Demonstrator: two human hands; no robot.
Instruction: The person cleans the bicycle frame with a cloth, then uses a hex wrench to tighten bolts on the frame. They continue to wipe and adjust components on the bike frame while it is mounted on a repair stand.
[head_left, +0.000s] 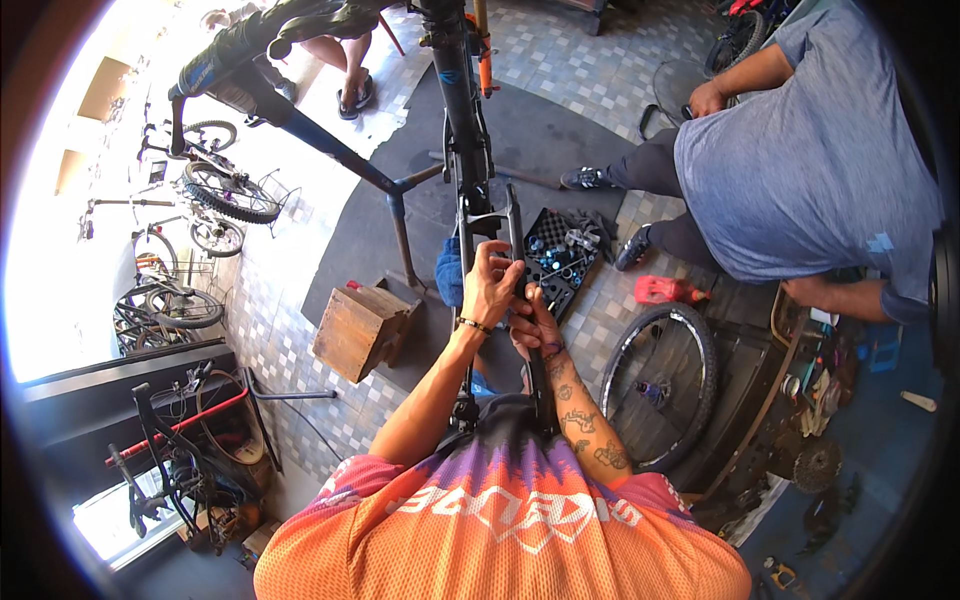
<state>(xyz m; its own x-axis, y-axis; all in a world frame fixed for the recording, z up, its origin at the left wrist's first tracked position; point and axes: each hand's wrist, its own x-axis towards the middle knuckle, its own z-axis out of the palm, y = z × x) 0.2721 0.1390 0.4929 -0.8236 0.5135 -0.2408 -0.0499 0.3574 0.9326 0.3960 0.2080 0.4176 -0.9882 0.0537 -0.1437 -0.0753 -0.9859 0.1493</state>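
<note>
A black bicycle frame [466,130] hangs in front of me, its two rear arms reaching down toward my chest. My left hand [490,287] has bent fingers, with the fingertips against the right rear arm [516,232]. Just below and to the right, my right hand [536,322] is closed round the same arm. Its palm side and anything small between the fingers are hidden. Beyond my right hand, on the floor, lies an open tool case [553,258] holding several blue and metal pieces. A blue cloth [449,272] shows left of the frame.
At left stands a wooden box [362,332] near a work stand's leg [402,235]. To the right are a loose wheel [660,385], a red bottle [668,290] and a person in a grey-blue shirt [800,160]. A cluttered bench [870,420] runs along the right; parked bicycles [205,235] line the left.
</note>
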